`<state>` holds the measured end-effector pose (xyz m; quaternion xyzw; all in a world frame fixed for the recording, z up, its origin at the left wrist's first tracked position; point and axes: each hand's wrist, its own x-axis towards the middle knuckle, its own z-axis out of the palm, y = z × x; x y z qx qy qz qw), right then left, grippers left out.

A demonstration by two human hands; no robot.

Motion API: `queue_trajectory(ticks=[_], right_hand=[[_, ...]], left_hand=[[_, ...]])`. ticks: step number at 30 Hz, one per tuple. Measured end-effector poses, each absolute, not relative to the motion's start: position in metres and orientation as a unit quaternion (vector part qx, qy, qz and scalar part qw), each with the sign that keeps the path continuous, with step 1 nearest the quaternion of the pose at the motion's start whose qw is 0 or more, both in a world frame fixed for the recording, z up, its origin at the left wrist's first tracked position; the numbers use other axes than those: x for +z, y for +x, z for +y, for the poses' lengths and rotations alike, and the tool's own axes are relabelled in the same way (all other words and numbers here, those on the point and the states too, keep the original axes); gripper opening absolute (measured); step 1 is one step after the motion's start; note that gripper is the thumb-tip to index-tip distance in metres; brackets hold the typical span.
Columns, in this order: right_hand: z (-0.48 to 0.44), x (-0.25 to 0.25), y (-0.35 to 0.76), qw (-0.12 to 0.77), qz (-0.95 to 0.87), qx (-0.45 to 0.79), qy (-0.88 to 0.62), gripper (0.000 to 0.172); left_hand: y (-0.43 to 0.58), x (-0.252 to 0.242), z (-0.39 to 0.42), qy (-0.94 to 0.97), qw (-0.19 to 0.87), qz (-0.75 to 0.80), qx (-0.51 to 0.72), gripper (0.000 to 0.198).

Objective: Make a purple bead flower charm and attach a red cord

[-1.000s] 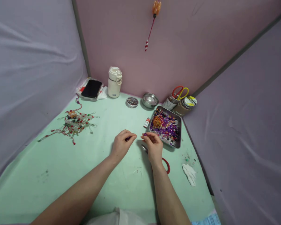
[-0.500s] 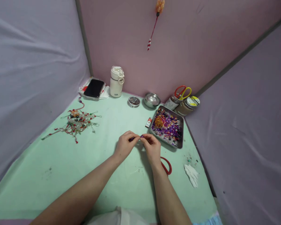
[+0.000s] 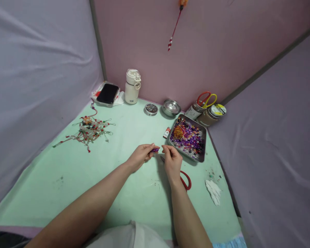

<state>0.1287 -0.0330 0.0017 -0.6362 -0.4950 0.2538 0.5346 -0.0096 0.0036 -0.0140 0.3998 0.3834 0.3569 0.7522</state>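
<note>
Purple beads between left hand's fingertips — right hand just beside.

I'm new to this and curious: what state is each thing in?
Left hand: pinching purple beads
Right hand: fingers bent, anything held too small to tell
Tray: uncovered, holding loose beads
Bead strings: heaped together
Bottle: upright, lid on
Phone: lying flat, screen dark
Bowl: uncovered
Jar: lid on
Table scissors: partly hidden, open or shut unclear
White scrap: crumpled
</note>
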Motion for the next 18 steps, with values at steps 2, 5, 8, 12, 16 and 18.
queue_trajectory(ticks=[2, 5, 8, 12, 16, 18], right_hand=[[-0.034, 0.003, 0.128, 0.545, -0.483, 0.259, -0.634, 0.027], [-0.035, 0.005, 0.128, 0.555, -0.464, 0.272, -0.635, 0.027], [-0.035, 0.007, 0.128, 0.559, -0.447, 0.275, -0.642, 0.028], [-0.033, 0.008, 0.131, 0.557, -0.441, 0.272, -0.649, 0.029], [-0.032, 0.007, 0.133, 0.551, -0.444, 0.274, -0.651, 0.029], [-0.033, 0.007, 0.133, 0.546, -0.449, 0.278, -0.650, 0.029]], left_hand=[[-0.010, -0.014, 0.004, 0.368, 0.778, 0.368, 0.353, 0.050], [-0.010, -0.013, 0.004, 0.341, 0.798, 0.349, 0.352, 0.048], [-0.011, -0.009, 0.004, 0.325, 0.815, 0.329, 0.350, 0.042], [-0.014, -0.005, 0.005, 0.281, 0.846, 0.331, 0.309, 0.038], [-0.016, -0.004, 0.007, 0.237, 0.881, 0.311, 0.266, 0.036], [-0.017, -0.004, 0.007, 0.230, 0.886, 0.309, 0.257, 0.034]])
